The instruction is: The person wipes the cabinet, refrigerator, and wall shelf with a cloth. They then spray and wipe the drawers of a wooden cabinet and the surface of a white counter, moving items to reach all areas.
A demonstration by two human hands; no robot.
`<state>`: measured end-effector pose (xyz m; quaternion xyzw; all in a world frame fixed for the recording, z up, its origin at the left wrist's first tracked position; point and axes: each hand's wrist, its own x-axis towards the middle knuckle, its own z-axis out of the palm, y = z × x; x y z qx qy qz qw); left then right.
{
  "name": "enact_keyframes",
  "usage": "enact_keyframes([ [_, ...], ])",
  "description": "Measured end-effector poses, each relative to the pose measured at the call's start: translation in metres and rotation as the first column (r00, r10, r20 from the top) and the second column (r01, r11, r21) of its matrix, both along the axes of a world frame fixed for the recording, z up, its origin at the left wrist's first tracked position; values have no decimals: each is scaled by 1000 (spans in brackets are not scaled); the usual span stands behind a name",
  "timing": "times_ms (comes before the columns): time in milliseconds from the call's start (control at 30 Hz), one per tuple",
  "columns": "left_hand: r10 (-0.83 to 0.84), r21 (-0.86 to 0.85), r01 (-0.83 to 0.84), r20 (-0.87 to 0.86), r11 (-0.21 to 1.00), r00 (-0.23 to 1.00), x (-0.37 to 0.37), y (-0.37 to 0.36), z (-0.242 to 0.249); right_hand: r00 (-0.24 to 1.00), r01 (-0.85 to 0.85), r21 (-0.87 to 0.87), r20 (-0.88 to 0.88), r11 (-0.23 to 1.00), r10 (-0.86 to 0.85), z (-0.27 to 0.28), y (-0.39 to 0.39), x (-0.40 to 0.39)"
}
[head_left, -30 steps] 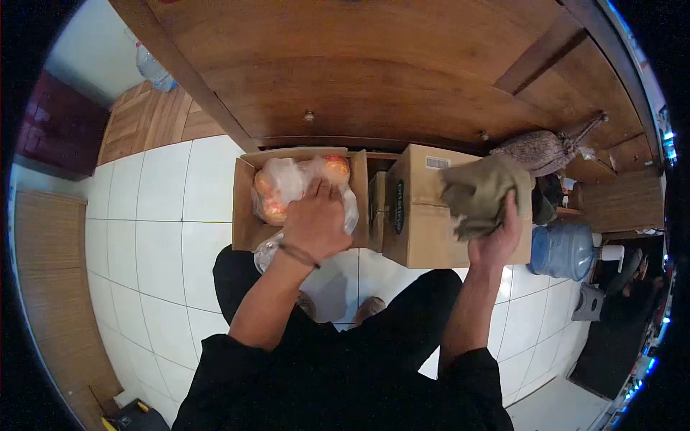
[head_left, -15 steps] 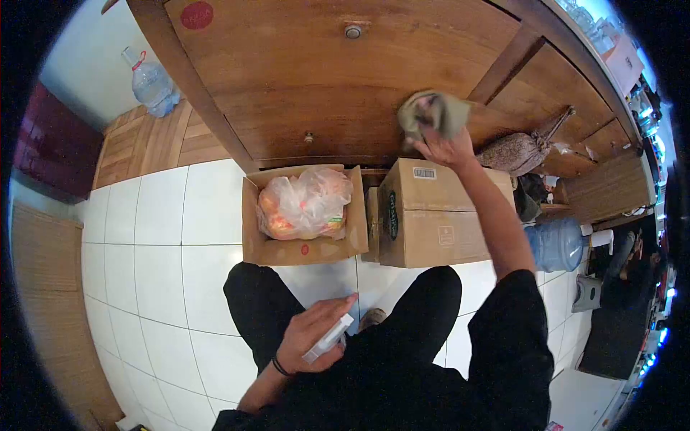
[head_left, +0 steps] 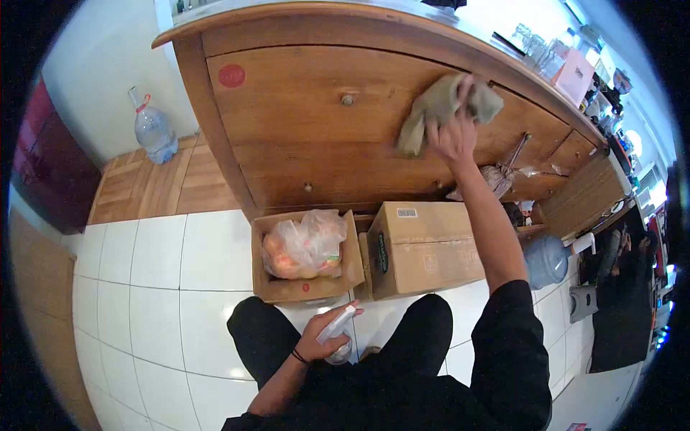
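An olive-green cloth (head_left: pixel 430 104) lies under my right hand (head_left: pixel 453 136), pressed against the upper right part of the wooden drawer front (head_left: pixel 302 93). Down by my lap, my left hand (head_left: pixel 321 336) is wrapped round a white and clear bottle (head_left: pixel 336 327), whose lower part shows below the fingers. Between the cloth and my knees, an open cardboard box (head_left: pixel 287 290) holds a clear plastic bag (head_left: pixel 305 244) of orange-red items. Beside it stands a closed cardboard box (head_left: pixel 428 251), partly covered by my right forearm.
A large clear bottle (head_left: pixel 153 133) stands at the left by the wall. At the right are a blue water jug (head_left: pixel 546 262), a grey stool (head_left: pixel 583 302) and a patterned bag (head_left: pixel 497 178) hanging at the drawers. Glasses and a pink item (head_left: pixel 574 75) sit on the cabinet top.
The view has tilted up, showing the cabinet top. My right hand and the cloth have moved higher on the drawer front. My left hand still holds the bottle.
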<state>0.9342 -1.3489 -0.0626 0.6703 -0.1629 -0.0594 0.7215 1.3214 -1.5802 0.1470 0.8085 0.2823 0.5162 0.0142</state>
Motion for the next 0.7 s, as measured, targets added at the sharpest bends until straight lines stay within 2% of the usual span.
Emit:
enact_keyframes([
  [33,-5,23,5,6,1000,1000,4,-2,-10,999,-10,134,54,991,3,21,15,4],
  [67,-19,-35,18,-29,999,999,6,-5,-18,995,-24,267,105,963,-4,29,29,3],
  [167,-49,-170,28,-122,985,991,13,-13,-46,995,84,243,35,966,-95,13,74,-7],
  [233,-32,-224,-7,-171,975,985,15,-20,-75,986,-13,267,-156,964,56,-31,92,-13],
  [300,1,-292,-66,-218,954,976,16,-30,-96,892,-423,278,-39,862,451,-79,96,-6],
  [367,1,-293,-68,-224,954,975,15,-32,-101,962,-262,-64,-91,963,256,-100,71,-8],
  [433,-28,-226,-13,-177,974,984,19,-29,-99,987,-125,-181,-119,975,105,-99,49,-13],
  [500,-29,-105,13,-156,994,987,18,-25,-92,985,-37,-81,-171,996,23,-81,37,-11],
  [600,-29,-14,28,-92,1000,995,17,-26,-105,965,-50,288,-233,956,120,-36,37,9],
  [700,-84,54,92,-127,994,988,17,-26,-100,987,80,668,-156,740,34,30,88,-3],
])
